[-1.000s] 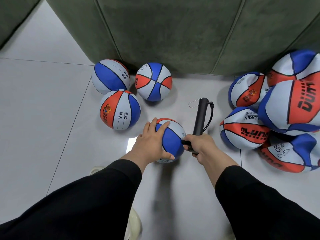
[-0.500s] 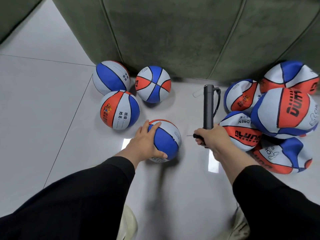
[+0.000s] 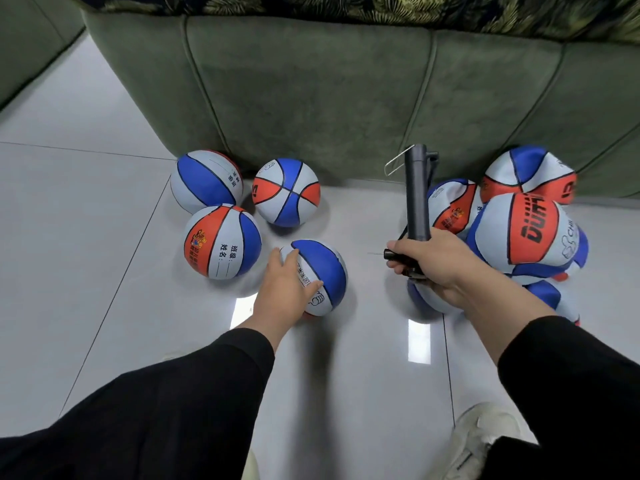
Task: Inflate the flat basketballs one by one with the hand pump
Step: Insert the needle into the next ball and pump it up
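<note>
1. My left hand (image 3: 289,289) rested on the near ball (image 3: 320,275), fingers spread and lightly curved over its top and left side, the thumb lying across the white panel with the printing.
2. That ball sat on the white tiled floor (image 3: 86,237), blue panel facing up, apart from the pump needle (image 3: 375,253).
3. My right hand (image 3: 433,261) was wrapped around the lower end of the black hand pump (image 3: 417,199) — fingers curled tight on it, the barrel pointing away from me toward the sofa.
4. The thin needle stuck out to the left of my fist, in open air, touching nothing.
5. A hose looped at the pump's far end, and a bent wire clip (image 3: 394,166) stood out beside it.
6. Left of the near ball lay three round balls close together: an orange-and-white one (image 3: 221,242) nearest, a blue-and-white one (image 3: 206,181) behind it against the sofa, and a third (image 3: 285,192) to their right.
7. Right of my pump hand was the heap of flat balls (image 3: 526,230) — dented and piled on each other, the top one showing an orange panel with black lettering; one sat partly under my wrist.
8. The green sofa (image 3: 346,98) ran across the back, with a leaf-patterned cloth (image 3: 381,5) along its top edge.
9. My black sleeves (image 3: 173,410) filled the foreground, and a pale shoe (image 3: 481,434) showed at lower right.
</note>
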`<state>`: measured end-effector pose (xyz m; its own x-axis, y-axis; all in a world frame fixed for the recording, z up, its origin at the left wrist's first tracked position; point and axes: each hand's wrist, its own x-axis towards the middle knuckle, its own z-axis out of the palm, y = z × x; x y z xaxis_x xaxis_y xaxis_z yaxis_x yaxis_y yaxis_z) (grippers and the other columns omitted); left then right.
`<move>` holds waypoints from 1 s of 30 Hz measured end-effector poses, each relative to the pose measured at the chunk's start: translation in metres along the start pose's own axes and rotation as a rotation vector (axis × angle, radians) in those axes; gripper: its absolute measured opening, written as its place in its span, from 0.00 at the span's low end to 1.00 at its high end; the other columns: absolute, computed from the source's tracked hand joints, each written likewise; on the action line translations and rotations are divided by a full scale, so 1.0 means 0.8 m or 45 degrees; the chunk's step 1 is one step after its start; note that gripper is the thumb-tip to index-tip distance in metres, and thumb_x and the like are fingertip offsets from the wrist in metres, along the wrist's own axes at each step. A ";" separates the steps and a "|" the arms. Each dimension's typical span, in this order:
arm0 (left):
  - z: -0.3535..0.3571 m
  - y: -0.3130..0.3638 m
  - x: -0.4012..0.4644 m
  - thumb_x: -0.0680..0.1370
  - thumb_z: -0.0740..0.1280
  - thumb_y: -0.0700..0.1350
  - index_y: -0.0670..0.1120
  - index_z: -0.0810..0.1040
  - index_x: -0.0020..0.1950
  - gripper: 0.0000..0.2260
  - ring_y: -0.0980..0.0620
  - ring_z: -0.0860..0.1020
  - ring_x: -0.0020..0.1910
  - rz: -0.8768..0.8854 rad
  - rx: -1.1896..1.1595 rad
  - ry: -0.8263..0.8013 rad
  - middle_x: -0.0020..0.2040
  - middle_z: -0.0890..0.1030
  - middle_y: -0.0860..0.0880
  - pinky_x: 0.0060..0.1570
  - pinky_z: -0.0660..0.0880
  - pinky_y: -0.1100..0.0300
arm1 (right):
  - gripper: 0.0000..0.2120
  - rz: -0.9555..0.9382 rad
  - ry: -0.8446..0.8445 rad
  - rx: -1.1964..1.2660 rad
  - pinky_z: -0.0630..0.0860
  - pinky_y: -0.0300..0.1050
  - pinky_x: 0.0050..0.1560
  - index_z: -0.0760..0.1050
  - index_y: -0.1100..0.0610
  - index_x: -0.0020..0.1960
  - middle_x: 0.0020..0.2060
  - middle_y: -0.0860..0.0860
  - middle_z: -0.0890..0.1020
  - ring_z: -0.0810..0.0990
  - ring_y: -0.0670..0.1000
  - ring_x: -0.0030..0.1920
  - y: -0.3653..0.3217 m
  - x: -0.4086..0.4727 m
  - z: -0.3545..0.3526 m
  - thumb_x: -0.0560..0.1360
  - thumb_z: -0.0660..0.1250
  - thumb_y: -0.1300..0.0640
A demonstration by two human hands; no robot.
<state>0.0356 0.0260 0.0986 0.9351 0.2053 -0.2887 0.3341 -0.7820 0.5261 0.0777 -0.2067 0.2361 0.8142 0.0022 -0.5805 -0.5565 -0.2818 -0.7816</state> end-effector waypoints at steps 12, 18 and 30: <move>0.006 0.068 0.043 0.79 0.71 0.49 0.52 0.55 0.84 0.38 0.43 0.52 0.83 0.295 0.241 -0.068 0.84 0.50 0.45 0.75 0.66 0.45 | 0.06 -0.127 -0.030 -0.410 0.76 0.42 0.37 0.76 0.59 0.46 0.37 0.57 0.87 0.80 0.51 0.33 -0.086 -0.030 -0.092 0.77 0.73 0.60; 0.015 0.076 0.054 0.78 0.69 0.56 0.54 0.67 0.77 0.29 0.41 0.64 0.76 0.543 0.624 -0.035 0.78 0.63 0.47 0.66 0.69 0.46 | 0.06 -0.066 -0.046 -0.377 0.76 0.51 0.44 0.79 0.62 0.46 0.41 0.62 0.86 0.80 0.53 0.35 -0.077 0.000 -0.100 0.77 0.73 0.60; 0.031 0.135 0.153 0.80 0.68 0.53 0.52 0.67 0.77 0.26 0.42 0.64 0.75 0.522 0.621 0.059 0.77 0.64 0.44 0.65 0.70 0.47 | 0.08 0.027 -0.066 -0.259 0.76 0.45 0.38 0.78 0.64 0.50 0.38 0.59 0.87 0.80 0.51 0.32 -0.057 0.060 -0.111 0.77 0.74 0.59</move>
<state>0.1831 -0.0478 0.1004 0.9835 -0.1504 -0.1008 -0.1333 -0.9782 0.1589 0.1567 -0.2785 0.2645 0.7900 0.0423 -0.6117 -0.5245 -0.4700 -0.7099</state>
